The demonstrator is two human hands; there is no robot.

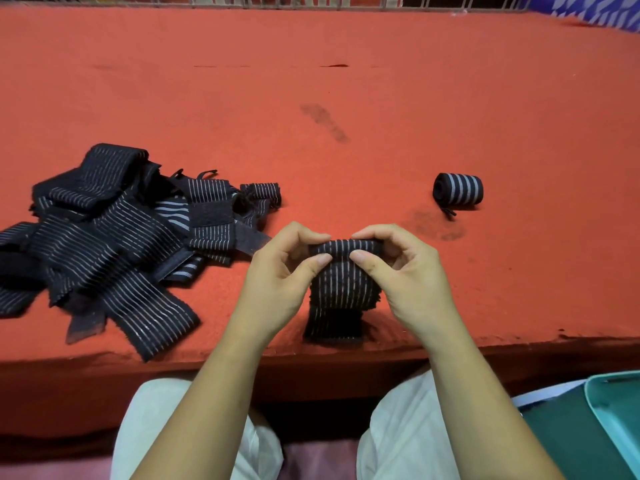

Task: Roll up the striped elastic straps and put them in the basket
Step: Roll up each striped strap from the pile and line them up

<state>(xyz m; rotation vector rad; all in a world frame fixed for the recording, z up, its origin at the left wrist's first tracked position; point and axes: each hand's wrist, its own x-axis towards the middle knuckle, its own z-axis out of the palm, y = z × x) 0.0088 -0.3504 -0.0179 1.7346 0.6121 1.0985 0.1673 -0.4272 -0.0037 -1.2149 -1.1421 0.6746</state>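
Observation:
A black strap with thin white stripes (341,289) lies on the red cloth near its front edge, its far end curled into a small roll. My left hand (277,271) pinches the left side of that roll between thumb and fingers. My right hand (405,268) pinches its right side the same way. A heap of several loose striped straps (110,237) covers the left of the cloth. One rolled-up strap (458,189) lies by itself to the right, beyond my hands. The teal basket (616,410) shows at the bottom right corner, below the cloth's edge.
The red cloth surface (346,98) stretches far back to a metal railing (311,1). Dark smudges mark the cloth near the middle. A blue patterned fabric (595,12) lies at the far right corner. My knees in white trousers (156,427) sit under the front edge.

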